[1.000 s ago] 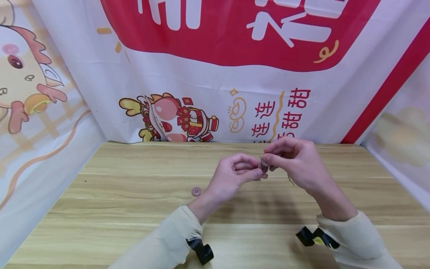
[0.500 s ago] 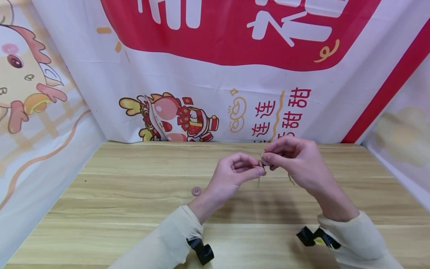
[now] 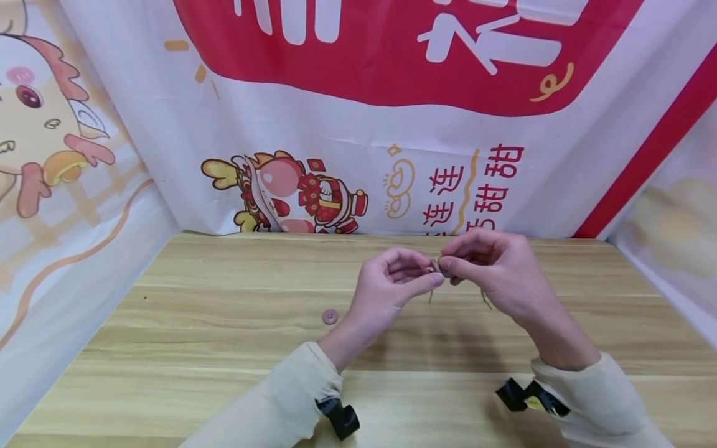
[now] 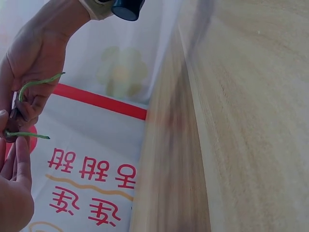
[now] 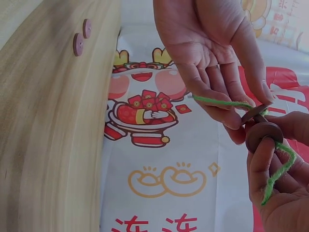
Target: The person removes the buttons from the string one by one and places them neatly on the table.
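Both hands meet over the wooden table, fingertips to fingertips, around dark brown-mauve buttons strung on a green string. My left hand [image 3: 386, 283] pinches one button [image 5: 255, 113], seen nearly edge-on, between thumb and fingers. Close against it, my right hand [image 3: 493, 267] pinches another button [image 5: 264, 137], turned more broadly to the right wrist camera. Green string [image 5: 280, 171] hangs from the right-hand button, and its other end lies across the left fingers. In the left wrist view both string ends [image 4: 31, 135] stick out. Fingers partly hide the buttons.
A loose pinkish-brown button [image 3: 330, 317] lies on the table [image 3: 224, 348] beside the left wrist. The right wrist view shows a second loose button [image 5: 87, 28] near it. A printed cloth [image 3: 347, 137] hangs behind the table, with cloth at both sides.
The button at the left fingertips has turned from facing the head camera to nearly edge-on. A string end now hangs below the left hand. The head view has shifted slightly.
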Demonstrator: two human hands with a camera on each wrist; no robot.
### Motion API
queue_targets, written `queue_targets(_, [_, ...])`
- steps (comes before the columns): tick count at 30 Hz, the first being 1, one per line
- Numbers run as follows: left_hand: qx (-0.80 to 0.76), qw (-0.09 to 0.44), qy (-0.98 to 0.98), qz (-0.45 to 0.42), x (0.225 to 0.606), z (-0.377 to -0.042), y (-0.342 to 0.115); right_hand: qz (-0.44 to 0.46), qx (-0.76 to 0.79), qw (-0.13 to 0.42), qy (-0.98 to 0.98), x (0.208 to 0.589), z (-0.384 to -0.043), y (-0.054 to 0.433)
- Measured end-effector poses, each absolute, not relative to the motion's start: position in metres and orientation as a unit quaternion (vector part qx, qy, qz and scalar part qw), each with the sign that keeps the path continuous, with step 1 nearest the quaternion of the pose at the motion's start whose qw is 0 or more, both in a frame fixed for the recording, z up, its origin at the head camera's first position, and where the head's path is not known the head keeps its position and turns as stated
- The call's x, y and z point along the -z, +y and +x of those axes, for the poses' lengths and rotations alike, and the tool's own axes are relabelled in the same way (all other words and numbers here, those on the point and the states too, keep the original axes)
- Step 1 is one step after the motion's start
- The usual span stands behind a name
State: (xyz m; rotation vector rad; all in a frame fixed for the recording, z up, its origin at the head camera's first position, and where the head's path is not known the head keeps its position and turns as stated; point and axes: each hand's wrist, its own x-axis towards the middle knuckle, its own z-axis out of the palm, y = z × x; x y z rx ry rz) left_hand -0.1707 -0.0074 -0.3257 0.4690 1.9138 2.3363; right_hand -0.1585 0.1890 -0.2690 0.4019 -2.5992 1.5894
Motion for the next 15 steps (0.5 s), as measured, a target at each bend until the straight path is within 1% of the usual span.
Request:
queue_targets(8, [-0.732,-0.019,0.661,0.167,0.3245,-0.167,-0.0062,0.132,-0.498,0.04,-0.856,0.2694,-0.1592,0.1887])
queue_targets(15, [-0.72,-0.057,0.669,0.176,0.322,-0.1673,-0.0083,0.136,-0.492,0.044,-0.859,0.2696,-0.1585,0.1871])
